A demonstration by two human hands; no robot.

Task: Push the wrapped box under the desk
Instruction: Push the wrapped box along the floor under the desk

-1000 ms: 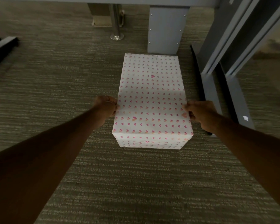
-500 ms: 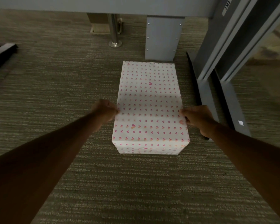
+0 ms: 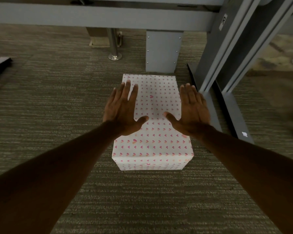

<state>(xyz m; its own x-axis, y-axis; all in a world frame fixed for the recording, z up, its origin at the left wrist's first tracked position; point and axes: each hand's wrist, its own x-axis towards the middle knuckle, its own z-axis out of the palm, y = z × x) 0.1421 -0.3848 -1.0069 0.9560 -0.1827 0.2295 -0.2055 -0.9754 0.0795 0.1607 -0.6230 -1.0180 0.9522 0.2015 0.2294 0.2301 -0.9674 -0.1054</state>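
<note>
The wrapped box [image 3: 155, 144], white paper with small pink hearts, lies lengthwise on the carpet beneath the desk's grey front rail [image 3: 91, 16]. Its far end sits close to a grey desk leg panel [image 3: 163, 51]. My left hand [image 3: 122, 110] is spread flat, fingers apart, over the box's left edge. My right hand [image 3: 192, 110] is spread the same way over the right edge. Both palms face down and neither hand grips the box. Whether the palms touch the paper I cannot tell.
A grey desk upright marked "R" [image 3: 227, 48] and its long floor foot [image 3: 233, 114] run just right of the box. A chrome post with a round base [image 3: 115, 55] stands at the back. A dark flat object [image 3: 0, 62] lies at the far left.
Both hands have let go of the box's sides and now hover open and flat over its top. The view has tipped, so the box appears lower in frame.
</note>
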